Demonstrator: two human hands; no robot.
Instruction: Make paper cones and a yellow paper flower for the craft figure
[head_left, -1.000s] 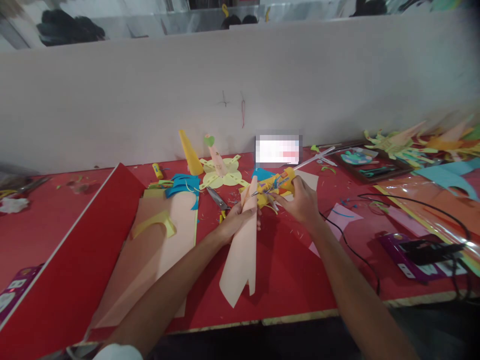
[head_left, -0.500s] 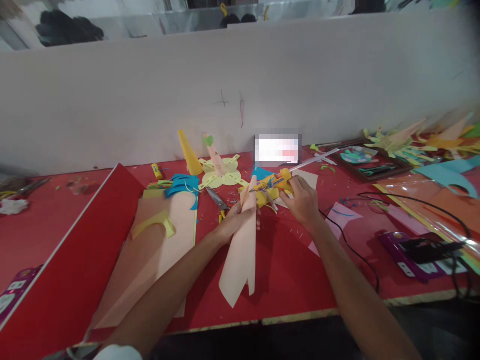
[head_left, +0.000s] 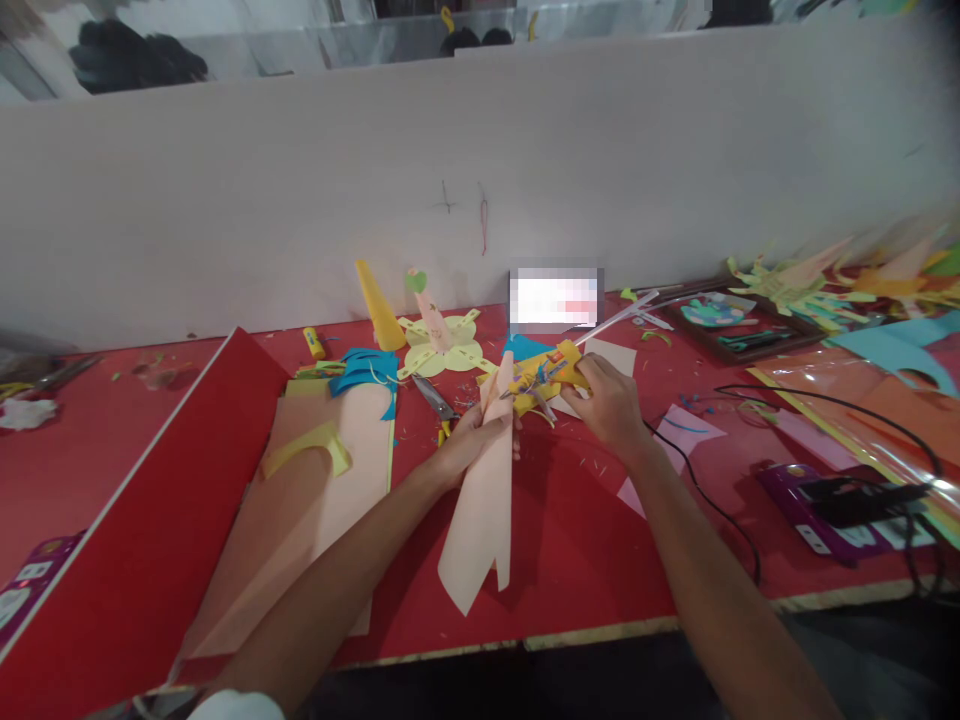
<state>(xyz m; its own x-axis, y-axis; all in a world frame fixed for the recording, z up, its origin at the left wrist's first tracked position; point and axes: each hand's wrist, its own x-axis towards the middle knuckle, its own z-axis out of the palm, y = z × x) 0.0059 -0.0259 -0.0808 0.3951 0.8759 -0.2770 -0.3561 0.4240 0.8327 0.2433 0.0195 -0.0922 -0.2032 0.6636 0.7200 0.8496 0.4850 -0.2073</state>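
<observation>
A pale peach sheet of paper point(head_left: 480, 510), rolled into a long cone, is gripped near its narrow end by my left hand point(head_left: 471, 445). My right hand point(head_left: 611, 402) is closed around the handle of a yellow glue gun point(head_left: 551, 370). A clear glue stick point(head_left: 619, 318) juts from the gun's back end. The gun's nozzle is at the cone's edge; whether it touches the paper I cannot tell. Scissors point(head_left: 436, 400) with yellow handles lie just left of the cone. Behind stands a peach cone on a pale yellow flower-shaped base point(head_left: 450, 358).
Peach sheets point(head_left: 300, 530) and blue paper pieces point(head_left: 367, 372) lie left, beside a raised red board point(head_left: 150, 510). A yellow cone point(head_left: 379, 305) and a blurred screen point(head_left: 555, 298) stand at the back. To the right are a black cable point(head_left: 705, 495), a purple power strip point(head_left: 817, 510) and a dark tray point(head_left: 739, 345).
The glue gun has tilted and shifted slightly toward me, with its glue stick swinging a little left. My right hand has dipped slightly. My left hand and the paper cone stay put.
</observation>
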